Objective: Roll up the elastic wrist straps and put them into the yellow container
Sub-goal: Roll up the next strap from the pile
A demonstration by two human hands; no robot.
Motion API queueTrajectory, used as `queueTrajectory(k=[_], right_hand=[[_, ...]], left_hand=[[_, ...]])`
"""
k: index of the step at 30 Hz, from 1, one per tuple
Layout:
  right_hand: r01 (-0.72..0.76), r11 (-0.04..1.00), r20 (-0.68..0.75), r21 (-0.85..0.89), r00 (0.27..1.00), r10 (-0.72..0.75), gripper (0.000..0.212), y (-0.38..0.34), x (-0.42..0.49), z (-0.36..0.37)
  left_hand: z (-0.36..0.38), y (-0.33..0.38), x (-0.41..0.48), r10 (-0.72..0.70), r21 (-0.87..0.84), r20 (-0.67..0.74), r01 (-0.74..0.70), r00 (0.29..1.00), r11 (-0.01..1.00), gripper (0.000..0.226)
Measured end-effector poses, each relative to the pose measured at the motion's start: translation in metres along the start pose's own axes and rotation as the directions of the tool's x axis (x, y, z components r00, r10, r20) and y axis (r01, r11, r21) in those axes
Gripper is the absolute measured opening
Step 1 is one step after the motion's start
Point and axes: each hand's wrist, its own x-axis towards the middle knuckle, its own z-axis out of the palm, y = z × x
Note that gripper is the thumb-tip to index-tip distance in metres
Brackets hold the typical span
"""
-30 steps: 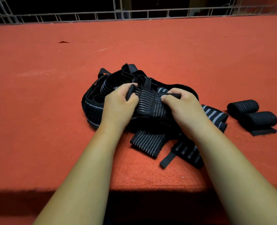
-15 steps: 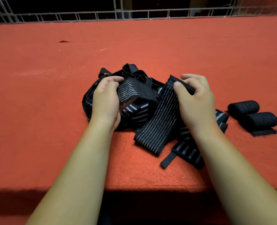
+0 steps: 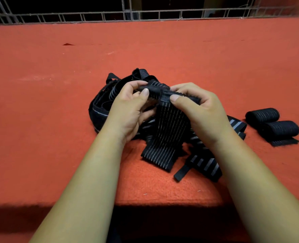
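Observation:
A black elastic wrist strap with thin grey stripes [image 3: 166, 137] hangs toward me from both hands, its far end folded into a tight roll. My left hand [image 3: 127, 109] pinches the left end of that roll, and my right hand [image 3: 197, 109] pinches the right end. Under the hands lies a tangled pile of black straps [image 3: 101, 106]. A strap with broad grey bars [image 3: 206, 165] trails out to the near right. Two rolled straps [image 3: 274, 123] lie side by side to the right. No yellow container is in view.
The work surface is a red felt-covered table [image 3: 49, 137], whose near edge runs just below my forearms. A metal wire grid [image 3: 145, 14] runs along the far edge, with darkness behind it.
My hands have come together from apart. The striped strap's top end, held flat by my right hand earlier, is now folded into a small roll pinched by both hands.

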Motion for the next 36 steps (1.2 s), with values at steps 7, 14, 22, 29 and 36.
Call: queueTrajectory(k=[7,14,22,29,36], right_hand=[[-0.024,1.0,0.065,-0.015,0.998,0.025,0.009,0.009,0.001,-0.004],[-0.013,0.988,0.05,-0.153,0.999,0.021,0.008,0.013,0.002,-0.001],[-0.092,0.995,-0.139,-0.045,0.987,0.085,0.014,0.023,0.008,-0.003],[-0.128,0.99,-0.137,-0.06,0.983,0.119,0.016,0.019,0.011,-0.01],[-0.15,0.987,-0.103,-0.059,0.984,0.143,0.014,0.018,0.01,-0.013]], left_hand=[[-0.01,-0.007,0.003,0.231,0.366,-0.061,-0.193,0.971,0.91,0.022],[-0.003,-0.002,0.001,0.308,0.371,0.032,-0.298,0.951,0.88,0.031],[0.007,-0.006,0.002,0.282,0.261,0.036,-0.282,0.959,0.923,0.018],[0.009,-0.01,0.003,0.251,0.217,0.065,-0.259,0.966,0.941,0.02],[0.01,-0.01,0.001,0.235,0.236,0.095,-0.252,0.967,0.939,0.023]])
